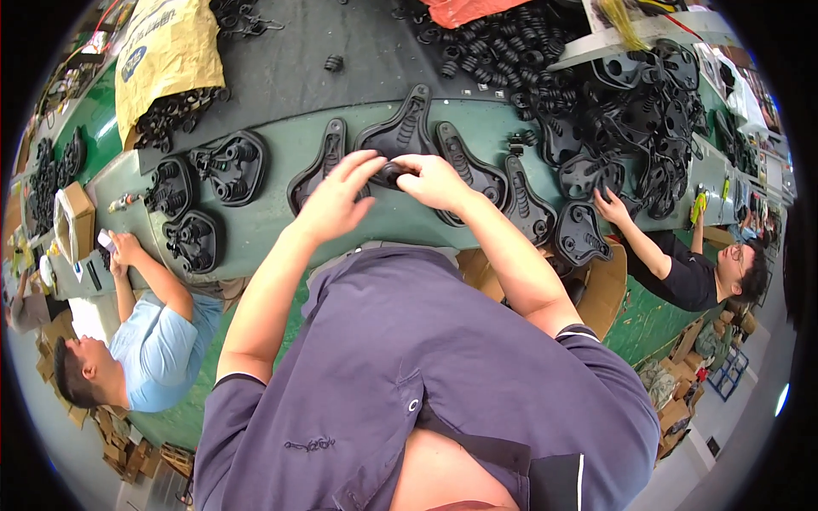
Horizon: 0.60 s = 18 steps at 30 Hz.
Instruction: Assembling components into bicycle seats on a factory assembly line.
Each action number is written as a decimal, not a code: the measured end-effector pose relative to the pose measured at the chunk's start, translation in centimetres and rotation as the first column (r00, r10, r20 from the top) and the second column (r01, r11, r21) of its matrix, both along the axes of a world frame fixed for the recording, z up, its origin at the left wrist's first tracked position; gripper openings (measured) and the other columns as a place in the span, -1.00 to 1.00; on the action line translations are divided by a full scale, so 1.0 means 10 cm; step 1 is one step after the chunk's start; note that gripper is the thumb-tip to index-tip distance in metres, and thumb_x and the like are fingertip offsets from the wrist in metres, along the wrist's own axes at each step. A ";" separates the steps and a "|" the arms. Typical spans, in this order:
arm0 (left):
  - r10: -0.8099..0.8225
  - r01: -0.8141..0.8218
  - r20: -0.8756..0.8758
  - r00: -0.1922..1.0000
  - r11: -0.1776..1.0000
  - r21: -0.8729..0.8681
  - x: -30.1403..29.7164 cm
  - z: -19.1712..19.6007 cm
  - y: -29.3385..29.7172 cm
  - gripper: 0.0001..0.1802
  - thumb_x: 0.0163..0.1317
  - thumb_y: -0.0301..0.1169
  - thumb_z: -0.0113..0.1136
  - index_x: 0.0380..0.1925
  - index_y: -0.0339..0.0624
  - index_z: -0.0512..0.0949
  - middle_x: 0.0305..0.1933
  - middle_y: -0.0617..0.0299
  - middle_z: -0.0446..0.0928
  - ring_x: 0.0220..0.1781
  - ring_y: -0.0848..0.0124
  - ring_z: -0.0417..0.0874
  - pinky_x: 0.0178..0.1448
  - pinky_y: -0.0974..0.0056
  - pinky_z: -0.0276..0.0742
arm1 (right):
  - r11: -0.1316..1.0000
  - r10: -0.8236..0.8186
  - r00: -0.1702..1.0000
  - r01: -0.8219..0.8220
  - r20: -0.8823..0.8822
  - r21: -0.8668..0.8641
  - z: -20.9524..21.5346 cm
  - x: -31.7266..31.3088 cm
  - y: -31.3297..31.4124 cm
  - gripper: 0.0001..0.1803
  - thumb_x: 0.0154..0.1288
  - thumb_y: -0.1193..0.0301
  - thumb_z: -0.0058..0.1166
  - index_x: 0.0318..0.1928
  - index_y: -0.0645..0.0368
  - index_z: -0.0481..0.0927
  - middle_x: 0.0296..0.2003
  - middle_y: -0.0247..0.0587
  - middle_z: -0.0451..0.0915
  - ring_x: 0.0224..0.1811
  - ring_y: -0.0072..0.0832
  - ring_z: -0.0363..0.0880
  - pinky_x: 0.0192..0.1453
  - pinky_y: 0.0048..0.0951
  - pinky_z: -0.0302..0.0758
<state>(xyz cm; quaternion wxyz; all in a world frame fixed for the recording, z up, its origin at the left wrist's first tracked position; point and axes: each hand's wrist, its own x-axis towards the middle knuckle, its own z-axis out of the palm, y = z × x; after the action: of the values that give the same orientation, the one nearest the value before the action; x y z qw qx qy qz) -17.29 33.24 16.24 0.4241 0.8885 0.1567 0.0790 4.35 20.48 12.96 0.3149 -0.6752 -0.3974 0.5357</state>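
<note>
My left hand (334, 198) and my right hand (434, 180) meet over the green workbench (281, 230), both gripping a small black part (389, 175) at the near end of a black saddle base (403, 129). My left fingers are spread above it, and my right fingers pinch it from the right. More black saddle bases lie beside it: one (319, 162) to the left and one (471, 166) to the right. The part is largely hidden by my fingers.
A heap of black saddle bases (635, 136) and coil springs (503, 51) fills the far right. A yellow sack (162, 51) of springs lies far left. One person in light blue (158, 345) works at the left, another in black (682, 272) at the right. Cardboard boxes (72, 221) stand nearby.
</note>
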 end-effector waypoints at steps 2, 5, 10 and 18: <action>0.032 -0.027 0.045 0.998 0.995 -0.098 -0.06 -0.17 -0.05 -0.30 0.19 -0.60 0.41 0.38 -0.13 0.49 0.43 0.00 0.46 0.38 -0.04 0.60 0.41 0.06 0.61 | 0.997 0.055 0.993 -0.048 -0.109 0.065 -0.06 -0.16 0.07 -0.54 0.39 0.54 0.18 0.29 0.25 0.67 0.08 -0.22 0.78 0.11 -0.51 0.70 0.29 -0.41 0.61; 0.311 -0.275 0.035 0.950 0.883 -0.381 -0.31 -0.38 -0.03 -0.49 0.25 -0.67 0.41 0.19 -0.19 0.56 0.23 0.12 0.54 0.12 0.23 0.75 0.10 0.23 0.76 | 0.992 -0.020 0.900 0.074 -0.436 0.106 -0.25 -0.33 0.07 -0.54 0.45 0.55 0.24 0.32 0.23 0.64 0.09 -0.28 0.76 0.09 -0.56 0.68 0.24 -0.44 0.61; 0.353 -0.366 -0.097 0.931 0.905 -0.215 -0.84 -0.45 0.17 -0.45 0.24 -0.64 0.43 0.24 -0.15 0.57 0.17 0.16 0.59 -0.12 0.39 0.71 -0.04 0.29 0.72 | 0.999 -0.041 0.820 0.043 -0.571 -0.010 -0.27 -0.48 0.10 -0.53 0.46 0.53 0.31 0.34 0.18 0.60 -0.09 -0.46 0.66 -0.15 -0.70 0.57 0.02 -0.53 0.58; 0.220 -0.212 -0.243 0.945 0.975 0.062 -1.26 -0.92 0.51 -0.43 0.29 -0.44 0.40 0.32 -0.04 0.58 0.30 0.08 0.64 0.25 -0.07 0.70 0.31 -0.01 0.65 | 0.955 0.084 0.982 -0.128 0.171 0.266 -0.50 -1.19 0.31 -0.52 0.42 0.36 0.35 0.27 0.18 0.54 0.08 -0.03 0.63 -0.08 -0.20 0.74 0.05 -0.20 0.67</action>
<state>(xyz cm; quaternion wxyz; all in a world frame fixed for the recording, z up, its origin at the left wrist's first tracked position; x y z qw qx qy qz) -29.89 38.37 7.07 0.3741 0.8761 0.3036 0.0157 -7.54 23.57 7.96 0.3443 -0.6426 -0.5276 0.4361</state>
